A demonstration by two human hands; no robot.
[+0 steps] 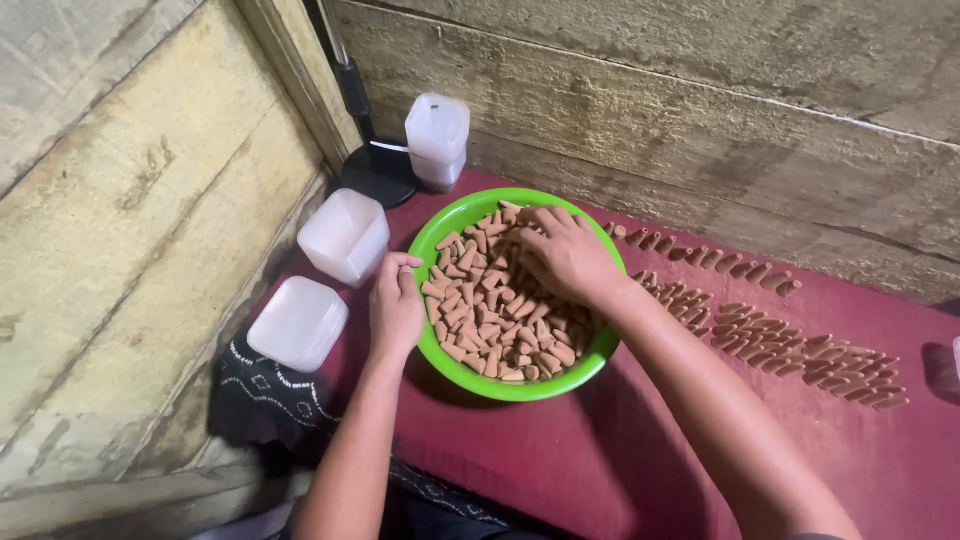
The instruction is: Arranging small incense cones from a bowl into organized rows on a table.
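A bright green bowl full of small tan cone-shaped pieces sits on a dark red cloth. My right hand lies palm down inside the bowl, fingers spread over the cones at its far side. My left hand rests against the bowl's left rim, fingers curled; whether it pinches a cone is unclear. More cones lie in rows on the cloth to the right of the bowl.
Three translucent white plastic containers stand left of the bowl: one near, one in the middle, one at the back. A black round stand base sits in the corner. Rough wooden walls close in behind and to the left.
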